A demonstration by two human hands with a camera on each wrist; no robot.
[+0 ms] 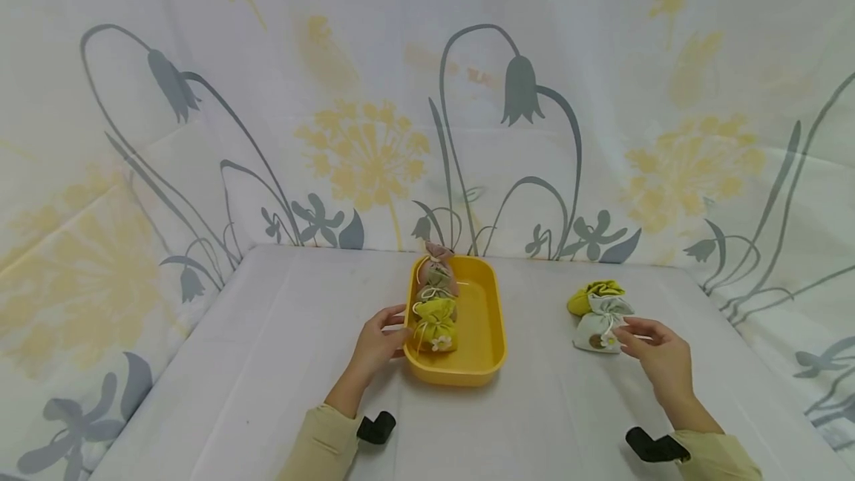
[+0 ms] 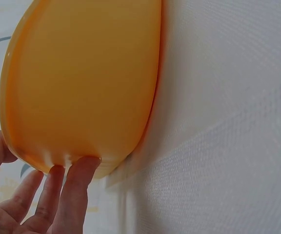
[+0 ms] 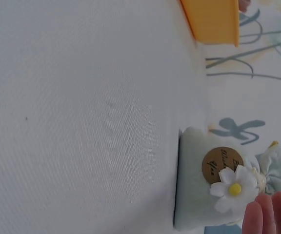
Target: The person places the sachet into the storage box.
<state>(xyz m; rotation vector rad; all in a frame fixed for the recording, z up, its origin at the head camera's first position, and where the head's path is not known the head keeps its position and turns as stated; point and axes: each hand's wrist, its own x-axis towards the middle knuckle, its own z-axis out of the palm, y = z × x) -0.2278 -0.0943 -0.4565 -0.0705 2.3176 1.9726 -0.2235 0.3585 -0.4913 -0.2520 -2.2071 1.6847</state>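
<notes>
My left hand [image 1: 375,340] grips the left side of a yellow plastic tray [image 1: 484,318], its fingers against the outer wall and the thumb at the rim. Three drawstring pouches stand in a row along the tray's left inside: a yellow-green pouch [image 1: 436,324] with a white flower in front, an olive pouch [image 1: 437,282] behind it and a dusty-pink pouch [image 1: 437,252] at the far end. On the right, my right hand [image 1: 661,358] has its fingers extended at the neck of a pale mint pouch [image 3: 194,180], which bears a white flower and a round brown tag.
Right behind the mint pouch lies another yellow-green pouch [image 1: 580,301]. A white cloth covers the table [image 1: 534,421]. The flower-printed curtain [image 1: 401,95] rises along the table's back edge and both sides. Each wrist carries a black strap piece [image 1: 377,427].
</notes>
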